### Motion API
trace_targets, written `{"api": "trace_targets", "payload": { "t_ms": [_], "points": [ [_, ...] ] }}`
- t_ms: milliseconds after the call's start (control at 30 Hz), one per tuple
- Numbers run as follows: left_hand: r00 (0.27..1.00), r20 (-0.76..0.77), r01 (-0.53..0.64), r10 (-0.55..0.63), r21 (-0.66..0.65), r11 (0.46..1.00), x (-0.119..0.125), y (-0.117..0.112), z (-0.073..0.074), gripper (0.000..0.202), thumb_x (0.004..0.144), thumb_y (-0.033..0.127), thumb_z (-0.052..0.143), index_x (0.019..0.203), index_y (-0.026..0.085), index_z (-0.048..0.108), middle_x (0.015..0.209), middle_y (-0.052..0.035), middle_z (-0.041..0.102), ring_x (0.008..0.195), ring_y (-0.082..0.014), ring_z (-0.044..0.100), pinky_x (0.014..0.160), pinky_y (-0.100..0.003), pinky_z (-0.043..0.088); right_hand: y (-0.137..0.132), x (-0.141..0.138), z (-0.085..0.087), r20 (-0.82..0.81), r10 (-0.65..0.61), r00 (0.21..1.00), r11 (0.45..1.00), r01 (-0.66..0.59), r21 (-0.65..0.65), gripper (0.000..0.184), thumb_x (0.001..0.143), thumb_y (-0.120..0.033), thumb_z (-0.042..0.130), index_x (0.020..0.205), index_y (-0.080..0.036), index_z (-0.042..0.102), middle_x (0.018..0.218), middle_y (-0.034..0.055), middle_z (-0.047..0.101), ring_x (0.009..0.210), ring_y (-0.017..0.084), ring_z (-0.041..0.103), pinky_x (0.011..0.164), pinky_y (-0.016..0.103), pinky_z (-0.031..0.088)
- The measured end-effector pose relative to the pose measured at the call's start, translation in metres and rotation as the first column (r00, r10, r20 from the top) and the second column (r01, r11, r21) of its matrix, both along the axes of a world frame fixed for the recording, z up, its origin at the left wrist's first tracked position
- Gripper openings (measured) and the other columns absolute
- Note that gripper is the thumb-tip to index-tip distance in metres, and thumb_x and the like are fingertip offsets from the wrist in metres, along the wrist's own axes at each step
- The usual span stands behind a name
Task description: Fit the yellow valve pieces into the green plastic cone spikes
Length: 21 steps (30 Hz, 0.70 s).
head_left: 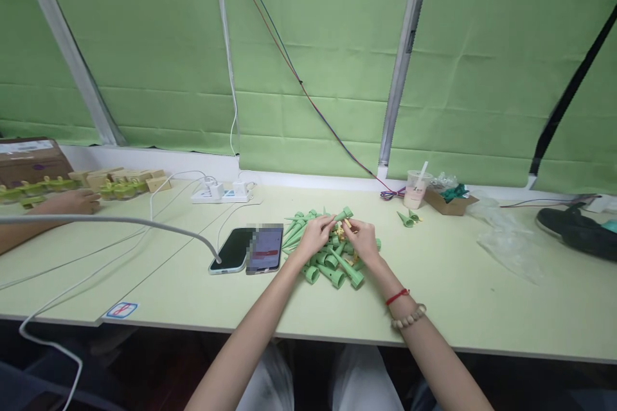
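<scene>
A pile of green plastic cone-shaped spikes lies on the table in front of me, with small yellow pieces among them. Above the pile, my left hand is closed on one green cone spike, its wide end pointing up and to the right. My right hand pinches a small yellow piece close beside that spike's wide end. Whether the yellow piece touches the spike I cannot tell. Both hands partly hide the pile.
Two phones lie left of the pile, a white cable crossing one. A power strip, a drink cup, a small cardboard box, a plastic bag and a black shoe-like object are around. Another person's hand is at far left.
</scene>
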<state>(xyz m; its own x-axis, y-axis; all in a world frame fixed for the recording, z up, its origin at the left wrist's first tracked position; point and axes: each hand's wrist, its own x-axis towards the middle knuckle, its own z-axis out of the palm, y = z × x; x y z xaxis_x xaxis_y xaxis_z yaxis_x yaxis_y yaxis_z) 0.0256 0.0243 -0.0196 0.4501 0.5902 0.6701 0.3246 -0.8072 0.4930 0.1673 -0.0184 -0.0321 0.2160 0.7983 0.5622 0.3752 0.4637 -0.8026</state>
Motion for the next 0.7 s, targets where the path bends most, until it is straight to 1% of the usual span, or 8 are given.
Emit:
{"api": "trace_targets", "payload": {
  "t_ms": [100,167,267,367,467,533,600,700],
  "points": [
    [0.997,0.075,0.01,-0.007,-0.042,0.999,-0.001,0.004,0.001,0.026,0.082,0.018,0.045,0.1,0.014,0.064,0.083,-0.0059,0.064,0.073,-0.0132,0.056,0.071,-0.026,0.043,-0.001,-0.003,0.004,-0.227,0.162,0.96,0.973,-0.194,-0.126,0.03,0.067,-0.042,0.061,0.083,-0.016,0.066,0.075,0.0034,0.065,0.058,0.014,0.06,0.052,0.026,0.051],
    [0.988,0.154,0.027,-0.014,-0.086,0.996,-0.001,0.006,0.001,0.026,0.081,0.018,0.046,0.099,0.015,0.064,0.087,-0.0061,0.065,0.078,-0.014,0.057,0.075,-0.027,0.044,-0.002,-0.003,0.008,-0.416,0.269,0.869,0.911,-0.37,-0.182,0.035,0.067,-0.044,0.063,0.09,-0.017,0.064,0.084,0.0044,0.065,0.059,0.012,0.059,0.051,0.025,0.052],
    [0.976,0.217,0.065,-0.033,-0.14,0.988,-0.001,0.007,0.002,0.025,0.081,0.021,0.047,0.098,0.015,0.065,0.094,-0.0064,0.065,0.088,-0.0159,0.057,0.083,-0.029,0.042,-0.005,0.001,0.013,-0.615,0.336,0.713,0.822,-0.541,-0.177,0.026,0.071,-0.039,0.062,0.086,-0.017,0.064,0.085,0.0035,0.065,0.062,0.009,0.059,0.053,0.02,0.052],
    [0.982,0.177,0.086,-0.063,-0.13,0.988,-0.001,0.006,0.001,0.025,0.081,0.021,0.047,0.098,0.016,0.065,0.094,-0.0066,0.065,0.089,-0.0163,0.057,0.084,-0.03,0.042,-0.006,0.008,0.014,-0.706,0.369,0.604,0.732,-0.657,-0.18,0.015,0.072,-0.025,0.064,0.083,-0.016,0.065,0.082,0.0022,0.065,0.068,0.007,0.06,0.061,0.016,0.052],
    [0.995,0.084,0.054,-0.05,-0.044,0.998,-0.002,0.005,-0.001,0.026,0.082,0.018,0.045,0.1,0.015,0.063,0.09,-0.0067,0.063,0.083,-0.0148,0.056,0.078,-0.029,0.043,-0.003,0.013,0.01,-0.745,0.374,0.552,0.67,-0.717,-0.194,0.013,0.069,-0.014,0.065,0.082,-0.015,0.065,0.084,0.0025,0.066,0.074,0.007,0.062,0.07,0.014,0.051],
    [1.0,0.013,-0.002,0.001,0.049,0.999,-0.003,0.004,-0.002,0.027,0.083,0.016,0.043,0.101,0.015,0.062,0.085,-0.0064,0.062,0.079,-0.0143,0.055,0.074,-0.028,0.044,0.0,0.015,0.007,-0.754,0.352,0.555,0.67,-0.711,-0.212,0.012,0.069,-0.013,0.065,0.081,-0.015,0.065,0.086,0.0034,0.067,0.077,0.008,0.062,0.073,0.015,0.05],
    [0.997,-0.043,-0.059,0.067,0.162,0.985,-0.004,0.002,-0.003,0.027,0.083,0.015,0.042,0.102,0.015,0.062,0.084,-0.0065,0.06,0.078,-0.0148,0.053,0.072,-0.028,0.043,0.002,0.013,0.005,-0.742,0.325,0.587,0.702,-0.676,-0.227,0.011,0.068,-0.014,0.066,0.079,-0.015,0.065,0.085,0.0041,0.067,0.076,0.009,0.063,0.074,0.016,0.05],
    [0.987,-0.079,-0.11,0.142,0.319,0.941,-0.005,-0.001,-0.001,0.027,0.084,0.017,0.04,0.103,0.015,0.06,0.083,-0.007,0.06,0.078,-0.0155,0.052,0.071,-0.028,0.043,0.004,0.006,0.005,-0.674,0.302,0.674,0.799,-0.565,-0.207,0.02,0.063,-0.019,0.069,0.082,-0.015,0.064,0.084,0.0044,0.068,0.077,0.012,0.063,0.071,0.021,0.051]
  ]
}}
